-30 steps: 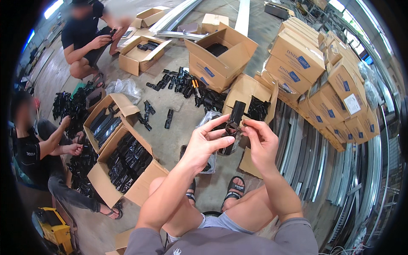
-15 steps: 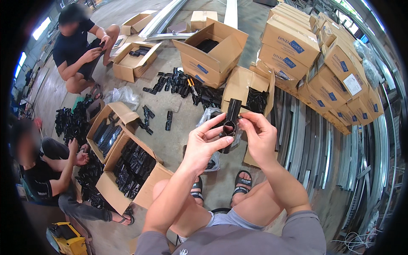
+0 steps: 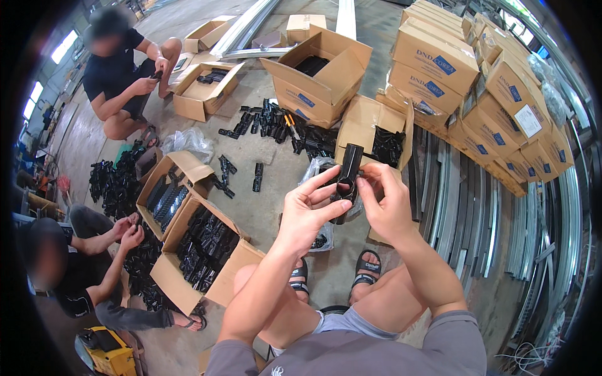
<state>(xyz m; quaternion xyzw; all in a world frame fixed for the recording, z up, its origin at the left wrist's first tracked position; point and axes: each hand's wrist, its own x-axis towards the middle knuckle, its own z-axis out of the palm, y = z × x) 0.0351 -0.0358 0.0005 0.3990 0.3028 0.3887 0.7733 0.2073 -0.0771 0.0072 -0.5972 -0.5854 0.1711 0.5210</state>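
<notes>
A glossy black tubular fitting (image 3: 353, 160) with a round opening in its middle is held upright in front of me. My left hand (image 3: 307, 210) grips it from the left, thumb and fingers wrapped around its lower part. Against its right side my right hand (image 3: 384, 197) has its thumb and fingertips pinched at the middle opening. Whatever small part those fingertips hold is hidden. Behind the fitting stands an open carton (image 3: 364, 122) with black parts in it. Below my hands a clear plastic bag (image 3: 324, 235) holds small dark pieces.
Black fittings lie in a heap (image 3: 276, 122) ahead, with an orange-handled tool (image 3: 291, 124) on it. Open cartons (image 3: 235, 269) of fittings stand left. Two people (image 3: 119, 69) (image 3: 56, 263) handle parts. Stacked boxes (image 3: 433, 62) and long metal profiles (image 3: 461, 207) lie right.
My right fingers have closed in against the fitting's middle, where a small dark piece showed between them earlier. The seated person at lower left has brought both hands together. The view has shifted slightly.
</notes>
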